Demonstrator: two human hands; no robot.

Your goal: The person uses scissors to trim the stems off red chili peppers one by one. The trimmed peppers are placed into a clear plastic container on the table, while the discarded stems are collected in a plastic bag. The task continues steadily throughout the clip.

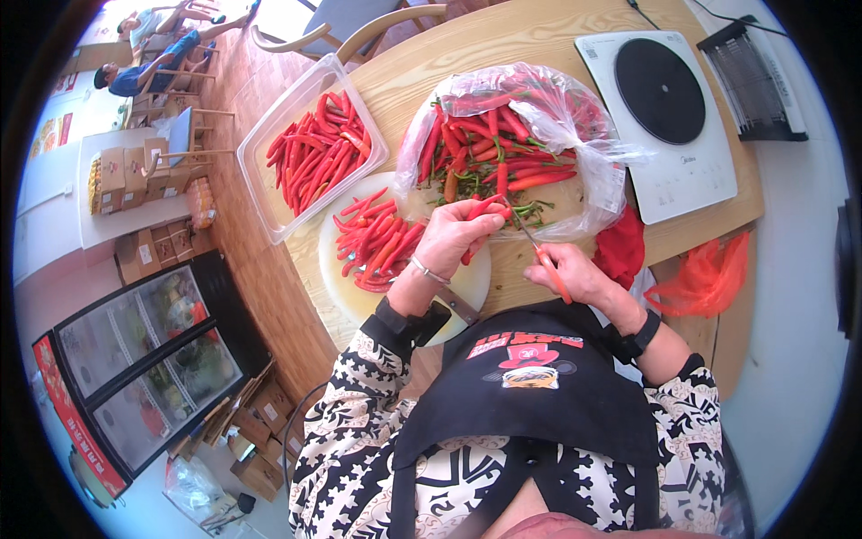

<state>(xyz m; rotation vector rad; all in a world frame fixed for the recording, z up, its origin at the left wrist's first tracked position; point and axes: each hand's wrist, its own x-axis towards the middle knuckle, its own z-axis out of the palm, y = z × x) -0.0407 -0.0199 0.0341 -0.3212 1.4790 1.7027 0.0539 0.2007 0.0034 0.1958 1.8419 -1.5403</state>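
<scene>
My left hand [447, 237] is closed around a few red chili peppers [488, 207], above the near edge of an open clear plastic bag [600, 182]. In my right hand [579, 272] is a pair of scissors [550, 269] with orange handles, the blades reaching the held peppers. Many long red chilies [485, 148] fill the bag, with loose green stems [532, 214] at its near side. Left of my left hand, red chilies [382, 241] without visible stems lie on a round white cutting board [474, 280]. A knife [459, 306] lies partly hidden at the board's near edge.
A clear plastic box [382, 135] of red chilies [319, 148] stands at the table's left edge. To the right are a white induction cooker [696, 175] and an orange-red plastic bag [705, 283]. Chairs [359, 36], a glass-door fridge [153, 359] and two seated people are farther left.
</scene>
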